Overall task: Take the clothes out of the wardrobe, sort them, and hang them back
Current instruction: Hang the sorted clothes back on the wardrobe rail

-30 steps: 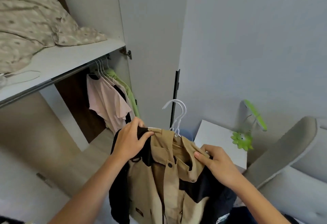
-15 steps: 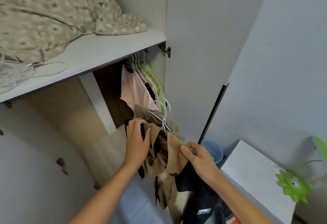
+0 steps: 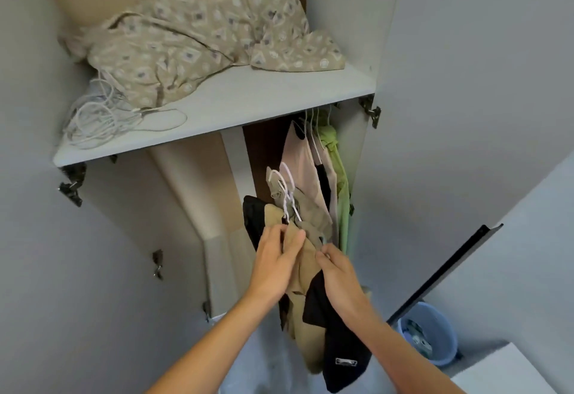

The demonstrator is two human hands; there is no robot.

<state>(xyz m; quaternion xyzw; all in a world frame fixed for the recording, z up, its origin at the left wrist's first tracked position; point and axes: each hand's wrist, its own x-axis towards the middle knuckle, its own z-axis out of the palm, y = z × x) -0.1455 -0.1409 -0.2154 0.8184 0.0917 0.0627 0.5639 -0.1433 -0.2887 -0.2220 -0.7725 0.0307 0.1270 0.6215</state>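
Head view: we grip tan/black clothes bundle (image 3: 302, 272) w/ left hand (image 3: 275, 261) & right hand (image 3: 337, 272), below shelf (image 3: 248, 104). Lift white hanger hooks (image 3: 284, 190) level under shelf, approx. beside hung shirts (image 3: 316, 176).

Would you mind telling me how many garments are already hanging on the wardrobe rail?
About 4: a pink top leftmost, a black one behind it, a beige one, then a green shirt rightmost. They overlap, so more may be hidden.

The small white label (image 3: 345, 362) on the black garment (image 3: 341, 344) seems printed, but nothing is legible.
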